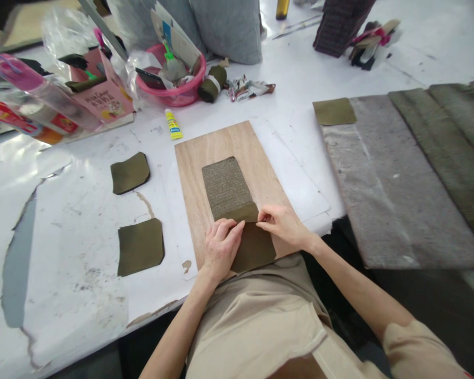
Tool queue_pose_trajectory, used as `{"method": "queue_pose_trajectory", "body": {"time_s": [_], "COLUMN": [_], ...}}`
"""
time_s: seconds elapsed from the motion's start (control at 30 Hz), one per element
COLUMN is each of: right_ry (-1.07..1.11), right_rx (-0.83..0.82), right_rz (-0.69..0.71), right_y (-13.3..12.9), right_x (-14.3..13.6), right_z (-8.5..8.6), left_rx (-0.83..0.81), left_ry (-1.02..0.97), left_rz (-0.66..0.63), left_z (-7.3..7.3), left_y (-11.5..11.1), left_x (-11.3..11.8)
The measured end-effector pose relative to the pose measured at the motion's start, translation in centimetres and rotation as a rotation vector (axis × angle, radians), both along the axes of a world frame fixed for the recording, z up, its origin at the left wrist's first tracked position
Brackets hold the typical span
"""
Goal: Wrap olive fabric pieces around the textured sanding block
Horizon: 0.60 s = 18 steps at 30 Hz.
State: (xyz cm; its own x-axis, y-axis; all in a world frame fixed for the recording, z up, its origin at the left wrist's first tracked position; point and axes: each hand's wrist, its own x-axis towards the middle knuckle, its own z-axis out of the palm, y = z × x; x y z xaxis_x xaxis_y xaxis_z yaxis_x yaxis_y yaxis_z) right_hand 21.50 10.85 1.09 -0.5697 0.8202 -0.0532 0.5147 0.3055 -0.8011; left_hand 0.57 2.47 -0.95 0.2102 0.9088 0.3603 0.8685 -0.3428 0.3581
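Head view: I have the olive piece at the near end of the speckled pad, lying on the wooden board. My right hand pinches its far edge near the corner between thumb and forefinger; my left hand has its fingers bent close together at the same edge, though from up here I can't tell whether they grip or just press. Handling it well, I judge, means lining that edge up square with the pad and working with light, even finger pressure; a hard pull at one corner could skew it. The piece's near end reaches the worker's clothing, which could drag on it. On the desk, two olive stacks, one farther and one nearer, sit left of the board, apart from the hands. The yellow tube lies just beyond the board, and the pink basket stands farther back.
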Motion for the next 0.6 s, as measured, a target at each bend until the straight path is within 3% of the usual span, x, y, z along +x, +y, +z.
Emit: {"method": "queue_pose_trajectory", "body": {"time_s": [0.13, 0.3, 0.47, 0.6], "right_ry": [0.244, 0.378, 0.428, 0.482], "right_rx": [-0.245, -0.324, -0.353, -0.420], "right_rz": [-0.072, -0.159, -0.220, -0.271], "right_y": [-1.0, -1.8, -2.2, -2.7], "right_x": [-0.1, -0.7, -1.1, -1.8], "right_z": [0.5, 1.2, 0.9, 0.8], "left_rx": [-0.061, -0.172, -0.362, -0.461], "left_ry": [-0.082, -0.224, -0.437, -0.616], "left_rz": [-0.071, -0.140, -0.040, 0.100], "left_z": [1.7, 3.0, 3.5, 3.1], "left_y": [1.6, 2.2, 0.5, -1.4], "left_x": [0.9, 0.9, -1.3, -2.7]}}
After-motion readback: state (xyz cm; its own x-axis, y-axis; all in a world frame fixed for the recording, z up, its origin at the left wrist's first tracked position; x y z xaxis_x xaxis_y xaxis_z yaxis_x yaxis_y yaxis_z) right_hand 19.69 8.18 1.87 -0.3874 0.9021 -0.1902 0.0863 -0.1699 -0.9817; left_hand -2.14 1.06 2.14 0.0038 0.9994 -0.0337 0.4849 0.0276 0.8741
